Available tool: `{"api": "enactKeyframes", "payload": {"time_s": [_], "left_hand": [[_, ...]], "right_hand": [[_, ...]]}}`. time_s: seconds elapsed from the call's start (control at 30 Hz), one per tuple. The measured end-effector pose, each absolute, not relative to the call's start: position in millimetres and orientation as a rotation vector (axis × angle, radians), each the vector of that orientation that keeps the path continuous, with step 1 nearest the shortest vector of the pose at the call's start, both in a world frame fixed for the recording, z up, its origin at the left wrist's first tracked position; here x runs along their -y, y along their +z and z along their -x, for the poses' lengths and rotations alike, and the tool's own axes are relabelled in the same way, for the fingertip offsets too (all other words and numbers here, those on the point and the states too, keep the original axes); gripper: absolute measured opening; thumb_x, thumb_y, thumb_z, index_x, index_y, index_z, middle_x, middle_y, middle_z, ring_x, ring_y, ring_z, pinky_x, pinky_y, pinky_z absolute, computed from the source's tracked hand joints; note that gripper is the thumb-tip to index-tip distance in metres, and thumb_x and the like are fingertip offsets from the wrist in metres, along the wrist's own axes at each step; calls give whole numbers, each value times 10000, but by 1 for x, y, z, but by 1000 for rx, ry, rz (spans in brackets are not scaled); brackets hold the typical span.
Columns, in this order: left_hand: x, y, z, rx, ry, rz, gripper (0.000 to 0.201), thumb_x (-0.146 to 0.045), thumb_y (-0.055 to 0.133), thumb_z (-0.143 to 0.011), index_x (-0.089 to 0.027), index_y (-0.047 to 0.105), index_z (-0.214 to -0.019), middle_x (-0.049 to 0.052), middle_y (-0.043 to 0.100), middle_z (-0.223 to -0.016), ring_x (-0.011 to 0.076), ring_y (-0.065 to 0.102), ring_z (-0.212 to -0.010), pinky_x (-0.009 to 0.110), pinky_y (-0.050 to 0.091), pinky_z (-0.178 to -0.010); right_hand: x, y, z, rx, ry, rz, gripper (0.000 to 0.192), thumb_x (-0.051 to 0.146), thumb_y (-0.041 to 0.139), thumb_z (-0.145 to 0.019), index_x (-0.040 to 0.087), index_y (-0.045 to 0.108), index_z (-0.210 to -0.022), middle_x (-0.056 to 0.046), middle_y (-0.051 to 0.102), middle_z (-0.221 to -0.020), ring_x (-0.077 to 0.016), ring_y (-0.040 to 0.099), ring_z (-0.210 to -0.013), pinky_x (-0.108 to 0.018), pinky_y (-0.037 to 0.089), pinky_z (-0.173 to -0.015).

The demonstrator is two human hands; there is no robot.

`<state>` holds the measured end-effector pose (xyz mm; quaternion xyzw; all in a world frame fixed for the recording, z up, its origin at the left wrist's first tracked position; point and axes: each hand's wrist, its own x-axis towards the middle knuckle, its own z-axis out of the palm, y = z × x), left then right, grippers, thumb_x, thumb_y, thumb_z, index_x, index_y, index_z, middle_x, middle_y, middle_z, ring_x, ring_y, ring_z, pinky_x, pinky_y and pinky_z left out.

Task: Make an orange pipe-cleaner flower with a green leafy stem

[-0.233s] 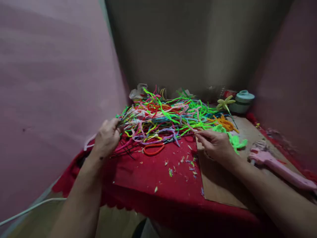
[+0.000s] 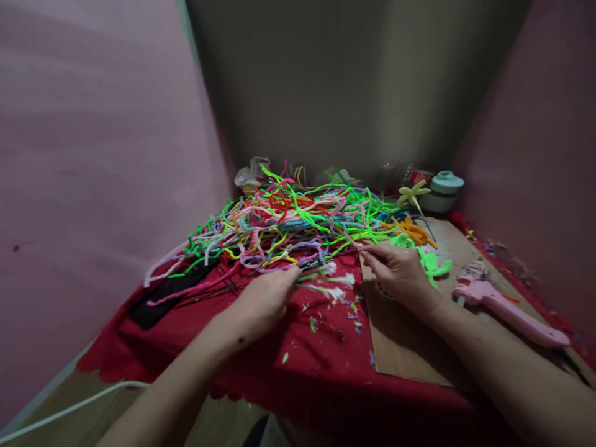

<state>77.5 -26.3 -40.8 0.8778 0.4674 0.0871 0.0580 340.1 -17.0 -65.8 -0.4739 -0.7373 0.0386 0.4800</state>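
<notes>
Left hand: the left hand (image 2: 267,298) lies low on the red cloth (image 2: 261,354) at the near edge of the pile (image 2: 298,223), fingers curled shut around a thin blurred bunch of wires (image 2: 321,273) that sticks out to the right. Exactly how many strands it holds cannot be told.
Right hand: the right hand (image 2: 395,268) rests on the card (image 2: 410,347), thumb and fingers pinched on the end of one pale pipe cleaner (image 2: 359,246) at the pile's right edge.
Where the work sits: the bunch lies between the two hands, just in front of the pile and above the scraps (image 2: 326,320) scattered on the cloth.
Pile: a loose tangle of green, pink, orange, blue and yellow strands, heaped against the back wall and spilling left.
Grip advice: I judge the step goes best with a pinch close to the strand's tip and a firm hold on the bunch, so the ends stay level.
Pulling a strand: a slow, straight draw away from the heap seems wise; the fuzzy strands snag, and a quick tug would likely drag neighbours along.
Working room: the card gives a flat spot, so keeping both hands low over it should steady the fingers.
Nearby: a pink glue gun (image 2: 505,310) lies on the card to the right, well apart from both hands; a yellow flower (image 2: 412,194) and a teal jar (image 2: 444,189) stand at the back right.
</notes>
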Motion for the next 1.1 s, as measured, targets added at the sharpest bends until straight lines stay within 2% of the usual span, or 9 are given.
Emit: {"api": "enactKeyframes", "payload": {"time_s": [0.13, 0.33, 0.57, 0.67, 0.9, 1.1], "left_hand": [[25, -56, -105, -1469, -62, -2739, 248, -197, 266, -909, -190, 513, -882, 69, 630, -840, 198, 593, -719, 305, 441, -637], [11, -56, -112, -1575, -206, -2920, 260, -91, 297, -860, -141, 527, -969, 117, 616, -911, 222, 604, -808, 308, 448, -644], [-22, -39, -104, -1611, -120, -2924, 271, -116, 312, -866, -170, 524, -1027, 102, 613, -961, 212, 606, -810, 311, 458, -659], [-53, -42, -102, -1580, -114, -2939, 213, -153, 392, -844, -176, 549, -987, 102, 599, -986, 215, 594, -855, 305, 465, -679], [-88, -51, -108, -1678, 58, -2925, 258, -77, 395, -805, -166, 541, -998, 121, 588, -1033, 225, 551, -978, 321, 463, -796], [-100, -53, -108, -1691, 121, -2867, 261, -76, 383, -810, -163, 568, -973, 123, 626, -1000, 216, 573, -961, 310, 452, -810]], "right_hand": [[18, -64, -340, 1802, 72, 1178, 193, 207, 541, -813, 154, 726, -807, -51, 696, -661, -141, 607, -529, -244, 451, -523], [17, -63, -339, 1819, 64, 1189, 188, 179, 543, -819, 145, 726, -794, -46, 701, -656, -139, 623, -557, -235, 450, -542], [19, -63, -338, 1829, 119, 1207, 187, 172, 540, -825, 129, 721, -824, -66, 726, -735, -153, 647, -619, -241, 453, -569], [18, -64, -338, 1836, 150, 1206, 192, 184, 532, -832, 143, 719, -832, -64, 725, -740, -156, 650, -631, -245, 458, -582], [18, -66, -336, 1883, 165, 1159, 198, 172, 507, -820, 155, 702, -786, -63, 715, -723, -153, 645, -636, -252, 467, -609], [16, -59, -330, 1986, 266, 1104, 221, 196, 489, -837, 167, 707, -821, -70, 715, -782, -157, 647, -710, -262, 476, -666]]}}
